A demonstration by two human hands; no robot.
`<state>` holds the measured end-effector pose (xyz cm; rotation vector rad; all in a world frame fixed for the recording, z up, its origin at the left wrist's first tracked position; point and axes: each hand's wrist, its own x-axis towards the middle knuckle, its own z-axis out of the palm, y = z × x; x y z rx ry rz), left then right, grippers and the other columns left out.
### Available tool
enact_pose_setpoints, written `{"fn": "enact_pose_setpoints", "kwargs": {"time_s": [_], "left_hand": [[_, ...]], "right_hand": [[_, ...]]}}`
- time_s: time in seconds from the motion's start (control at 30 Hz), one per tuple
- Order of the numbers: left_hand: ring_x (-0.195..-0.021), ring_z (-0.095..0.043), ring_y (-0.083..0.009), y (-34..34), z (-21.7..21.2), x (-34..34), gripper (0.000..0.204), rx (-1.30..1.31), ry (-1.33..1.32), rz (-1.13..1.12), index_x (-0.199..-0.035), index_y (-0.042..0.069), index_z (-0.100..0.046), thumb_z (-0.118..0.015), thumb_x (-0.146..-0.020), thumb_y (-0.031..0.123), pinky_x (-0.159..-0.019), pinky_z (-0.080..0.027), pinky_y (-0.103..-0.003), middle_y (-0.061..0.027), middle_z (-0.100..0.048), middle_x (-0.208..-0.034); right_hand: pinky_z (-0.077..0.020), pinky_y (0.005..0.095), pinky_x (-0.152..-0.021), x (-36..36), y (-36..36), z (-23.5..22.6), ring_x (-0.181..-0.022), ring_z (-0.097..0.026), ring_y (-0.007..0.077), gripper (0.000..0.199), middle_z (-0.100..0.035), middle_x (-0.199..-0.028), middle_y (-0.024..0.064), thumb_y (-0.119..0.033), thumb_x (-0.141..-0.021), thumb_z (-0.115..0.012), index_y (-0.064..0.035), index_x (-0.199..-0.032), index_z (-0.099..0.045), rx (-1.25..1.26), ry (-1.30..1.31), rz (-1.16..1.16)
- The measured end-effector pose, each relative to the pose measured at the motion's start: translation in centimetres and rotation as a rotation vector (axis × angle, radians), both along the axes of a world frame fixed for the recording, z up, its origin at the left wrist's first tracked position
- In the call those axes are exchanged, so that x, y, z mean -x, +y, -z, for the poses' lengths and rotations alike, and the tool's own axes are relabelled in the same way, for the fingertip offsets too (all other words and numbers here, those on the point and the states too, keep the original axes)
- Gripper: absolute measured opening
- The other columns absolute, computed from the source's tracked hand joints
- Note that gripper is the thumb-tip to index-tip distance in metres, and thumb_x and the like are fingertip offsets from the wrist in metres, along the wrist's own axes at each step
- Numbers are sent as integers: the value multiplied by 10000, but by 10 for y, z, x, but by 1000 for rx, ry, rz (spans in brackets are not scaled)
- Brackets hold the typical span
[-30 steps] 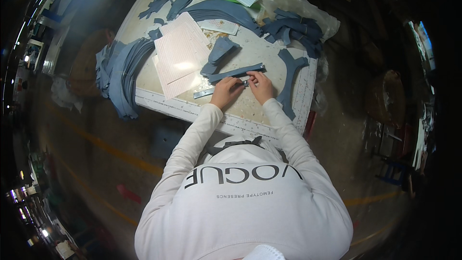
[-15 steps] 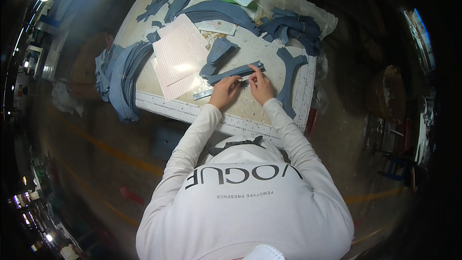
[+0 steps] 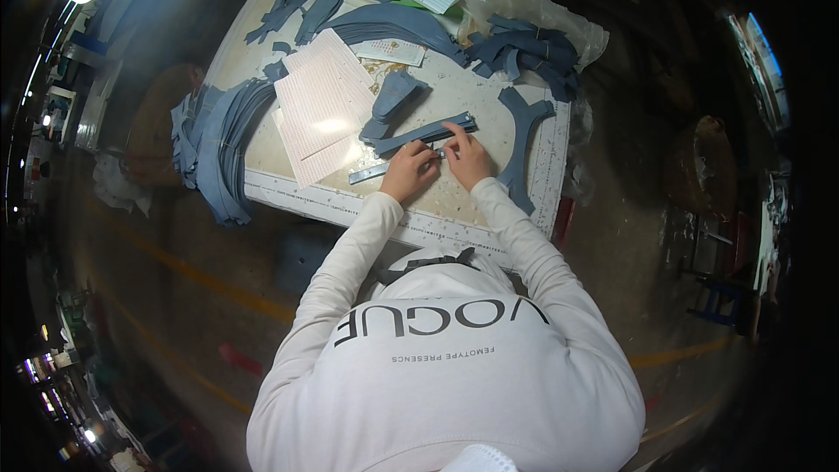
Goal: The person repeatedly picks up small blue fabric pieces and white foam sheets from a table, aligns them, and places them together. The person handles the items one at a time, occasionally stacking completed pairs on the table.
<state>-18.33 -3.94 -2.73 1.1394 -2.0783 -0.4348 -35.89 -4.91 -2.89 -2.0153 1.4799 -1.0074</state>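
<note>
My left hand [image 3: 410, 173] is low over the table with its fingers bent and pinched together, close to the right fingertips. What lies between those fingertips is too small and covered to make out. My right hand [image 3: 468, 161] has its thumb and lower fingers drawn in toward the left hand, while its index finger reaches onto a stack of blue-grey fabric strips [image 3: 409, 139]. A flat metal strip like a ruler [image 3: 370, 172] sticks out to the left from under my left hand. Just beyond the strips lies a folded blue-grey fabric bundle [image 3: 398, 94].
Lined paper sheets [image 3: 319, 105] lie left of my hands. A thick bundle of fabric pieces [image 3: 225, 153] hangs over the left table edge. A Y-shaped fabric piece [image 3: 522, 144] lies at right. More fabric stacks [image 3: 393, 22] and clear plastic [image 3: 524, 4] are at the back.
My right hand has shifted slightly left, so its thumb is nearer the left fingers. The left hand stays nearly in place. The whole view has moved a little.
</note>
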Motion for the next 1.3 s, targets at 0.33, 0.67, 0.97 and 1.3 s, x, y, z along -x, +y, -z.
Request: {"fn": "enact_pose_setpoints", "kwargs": {"time_s": [0.33,0.67,0.97,1.3], "left_hand": [[-809,-607,-274,2,-5,1,214,8,7,4,-947,67,-687,-717,-737,99,-725,-503,-364,-89,-609,-844],[-880,-632,-253,6,-10,-7,457,-345,225,-39,-1259,82,-520,-624,-816,44,-783,-512,-339,-121,-640,-989],[-954,-619,-338,2,-32,-7,320,-219,-19,136,-1156,42,-586,-647,-853,124,-823,-489,-393,-160,-658,-1024],[-658,-637,-210,-19,-64,-49,290,-161,2,-44,-1113,115,-671,-654,-833,41,-609,-503,-298,-67,-673,-839]], "right_hand": [[-522,363,-663,2,-1,17,-750,-642,261,378,-660,-793,47,-98,-826,-670,-171,-1189,-591,119,55,75],[-489,383,-813,6,-5,2,-931,-583,276,206,-614,-936,80,-176,-803,-706,-90,-988,-674,25,65,-79],[-469,391,-821,8,-3,-19,-921,-566,294,196,-597,-901,92,-154,-746,-724,-78,-919,-675,-100,133,-290],[-494,312,-800,54,-56,-73,-920,-589,220,246,-591,-874,28,26,-715,-659,-144,-869,-750,-54,-124,-292]]}}
